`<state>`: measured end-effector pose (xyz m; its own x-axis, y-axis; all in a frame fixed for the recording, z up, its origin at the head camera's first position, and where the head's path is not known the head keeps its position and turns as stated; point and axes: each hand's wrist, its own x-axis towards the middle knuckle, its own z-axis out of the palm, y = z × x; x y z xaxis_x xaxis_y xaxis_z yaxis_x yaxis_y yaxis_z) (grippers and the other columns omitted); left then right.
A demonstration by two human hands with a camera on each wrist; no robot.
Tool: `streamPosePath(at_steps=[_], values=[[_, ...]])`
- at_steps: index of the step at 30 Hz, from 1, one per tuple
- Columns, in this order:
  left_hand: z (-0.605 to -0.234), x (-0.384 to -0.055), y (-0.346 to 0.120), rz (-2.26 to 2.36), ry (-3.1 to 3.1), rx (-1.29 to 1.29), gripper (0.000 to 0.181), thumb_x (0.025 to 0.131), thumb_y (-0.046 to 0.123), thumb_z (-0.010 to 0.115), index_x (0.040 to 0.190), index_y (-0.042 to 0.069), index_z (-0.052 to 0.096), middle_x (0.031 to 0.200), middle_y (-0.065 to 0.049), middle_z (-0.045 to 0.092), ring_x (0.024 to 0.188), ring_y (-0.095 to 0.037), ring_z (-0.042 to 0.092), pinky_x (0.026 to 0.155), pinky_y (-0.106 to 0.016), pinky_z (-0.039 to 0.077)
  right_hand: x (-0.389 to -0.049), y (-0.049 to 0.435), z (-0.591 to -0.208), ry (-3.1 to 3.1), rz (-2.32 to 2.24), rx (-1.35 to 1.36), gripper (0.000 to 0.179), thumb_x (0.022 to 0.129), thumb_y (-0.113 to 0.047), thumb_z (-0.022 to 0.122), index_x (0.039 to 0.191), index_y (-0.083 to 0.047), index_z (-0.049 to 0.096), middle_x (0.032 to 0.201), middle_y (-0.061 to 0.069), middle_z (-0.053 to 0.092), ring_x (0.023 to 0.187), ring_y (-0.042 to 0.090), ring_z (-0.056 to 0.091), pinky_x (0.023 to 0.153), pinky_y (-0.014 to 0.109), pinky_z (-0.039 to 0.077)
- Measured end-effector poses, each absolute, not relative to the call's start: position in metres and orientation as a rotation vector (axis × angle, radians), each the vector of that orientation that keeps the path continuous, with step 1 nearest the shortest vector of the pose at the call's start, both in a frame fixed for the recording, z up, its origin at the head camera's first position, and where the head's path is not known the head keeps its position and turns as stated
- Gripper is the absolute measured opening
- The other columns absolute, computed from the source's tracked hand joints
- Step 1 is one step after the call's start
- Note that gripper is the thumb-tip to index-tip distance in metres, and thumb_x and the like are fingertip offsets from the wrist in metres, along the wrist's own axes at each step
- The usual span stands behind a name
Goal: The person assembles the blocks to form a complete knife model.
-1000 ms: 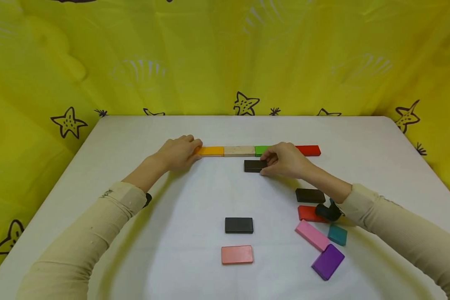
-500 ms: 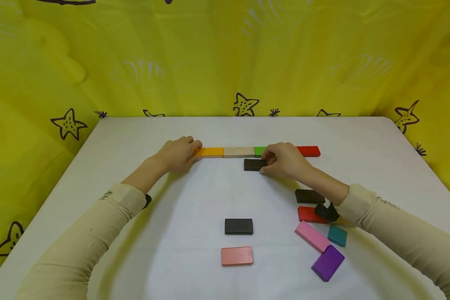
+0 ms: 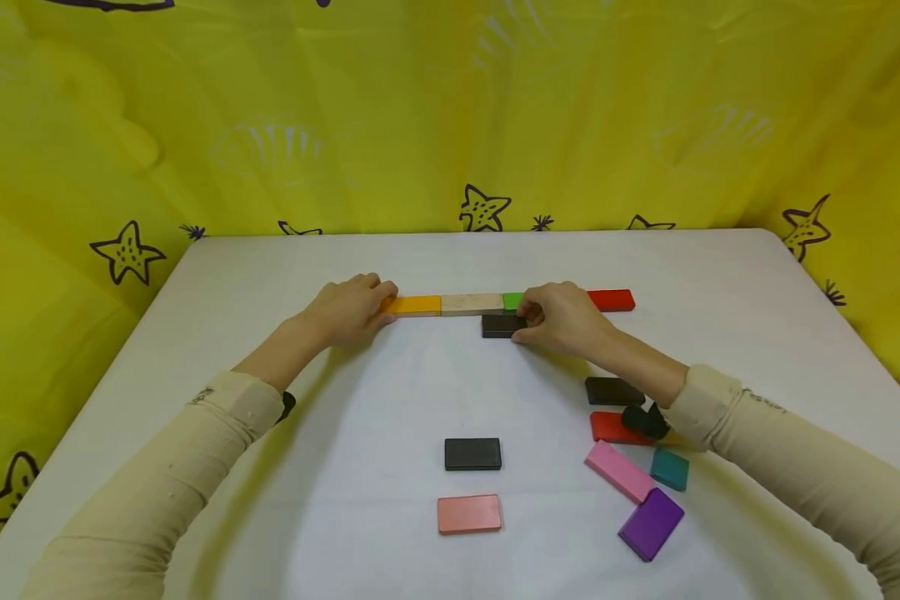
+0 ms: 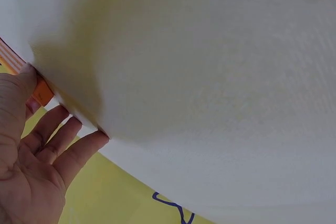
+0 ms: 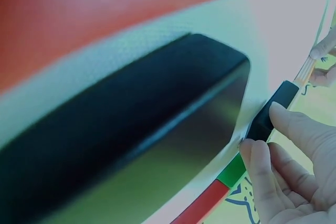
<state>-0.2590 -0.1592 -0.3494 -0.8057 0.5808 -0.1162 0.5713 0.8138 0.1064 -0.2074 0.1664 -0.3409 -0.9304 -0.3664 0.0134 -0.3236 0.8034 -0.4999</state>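
Note:
A row of flat blocks lies across the far part of the table: an orange block (image 3: 420,306), a plain wood block (image 3: 472,305), a green block (image 3: 512,301) and a red block (image 3: 612,300). At the row's left end, my left hand (image 3: 348,312) pinches the orange block between thumb and index finger; its other fingertips touch the table in the left wrist view. My right hand (image 3: 567,318) pinches the right end of a black block (image 3: 499,326), right at the near side of the row. That hand hides part of the green block.
Nearer on the right lie a second black block (image 3: 613,391), a red block (image 3: 607,427), a pink block (image 3: 619,472), a teal block (image 3: 670,469) and a purple block (image 3: 651,524). Front centre are a dark grey block (image 3: 472,454) and a salmon block (image 3: 468,514). A yellow curtain (image 3: 390,108) hangs behind.
The black block in my right hand has moved slightly away from me, closing the gap to the row. My left hand stays on the orange block.

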Motion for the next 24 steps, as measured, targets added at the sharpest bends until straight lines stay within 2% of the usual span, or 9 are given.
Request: streamPosePath(at_steps=[24], values=[[-0.3498, -0.2563, -0.1575, 0.080, 2.868, 0.898, 0.039, 0.104, 0.032, 0.060, 0.136, 0.010, 0.057, 0.111, -0.011, 0.059, 0.093, -0.027, 0.055, 0.072, -0.041, 0.050, -0.2107, 0.1641, -0.3395, 2.933, -0.711, -0.570, 0.024, 0.084, -0.012, 0.085, 0.098, 0.003, 0.074, 0.083, 0.010, 0.070, 0.080, 0.026, 0.058, 0.075, 0.036, 0.050]])
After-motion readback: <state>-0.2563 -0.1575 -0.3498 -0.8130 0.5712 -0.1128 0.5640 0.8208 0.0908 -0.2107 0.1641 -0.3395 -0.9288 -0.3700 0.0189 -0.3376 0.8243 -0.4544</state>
